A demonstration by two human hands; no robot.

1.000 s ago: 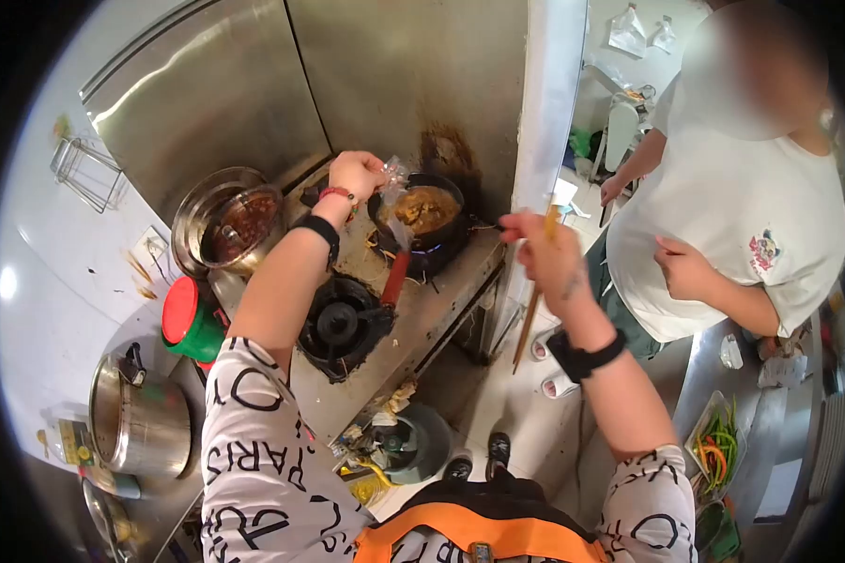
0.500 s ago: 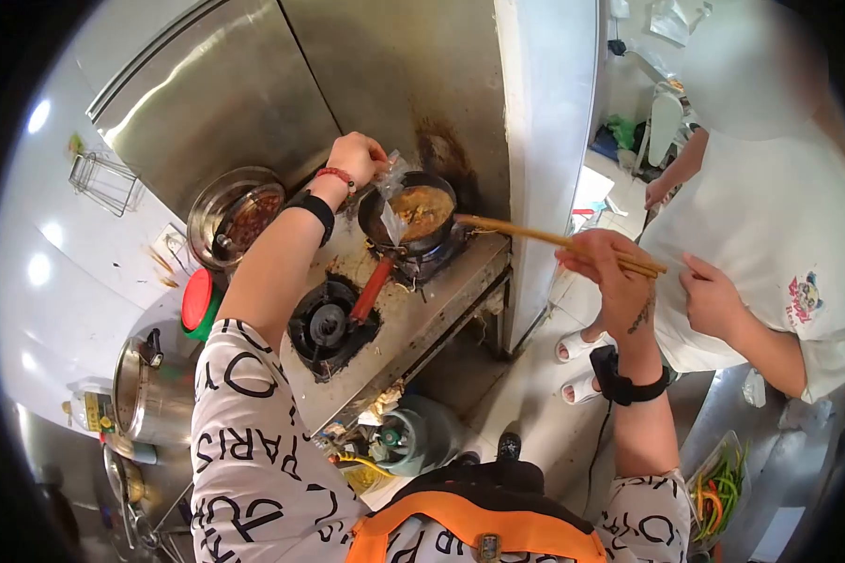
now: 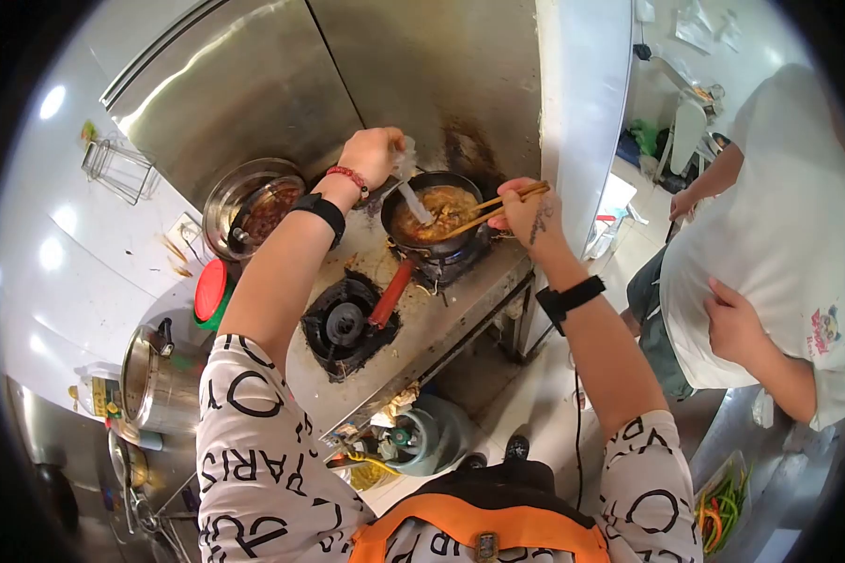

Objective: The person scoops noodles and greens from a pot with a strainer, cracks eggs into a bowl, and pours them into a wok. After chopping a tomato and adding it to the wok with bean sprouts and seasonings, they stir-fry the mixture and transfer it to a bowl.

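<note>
Above a black frying pan (image 3: 439,250) on the back burner, my left hand (image 3: 373,155) pinches a clear plastic bag (image 3: 406,169), whose lower end hangs over the food. Saucy brown food (image 3: 446,202) fills the pan. My right hand (image 3: 535,220) is closed around wooden chopsticks (image 3: 499,212), and their tips reach into that food at the pan's right side. The pan's red handle (image 3: 391,293) points toward me, above the unlit-looking front burner (image 3: 345,323).
Left of the pan stands a metal bowl (image 3: 223,202) of dark red sauce, beside a red-lidded jar (image 3: 213,289). A large pot (image 3: 139,375) is farther left. Below the stove sits a gas cylinder (image 3: 432,436). Another person (image 3: 751,253) stands close on my right, near sliced peppers (image 3: 720,507).
My right hand has moved left to the pan, bringing the chopstick tips into the food. My left hand still holds the bag over the pan. The view has shifted slightly.
</note>
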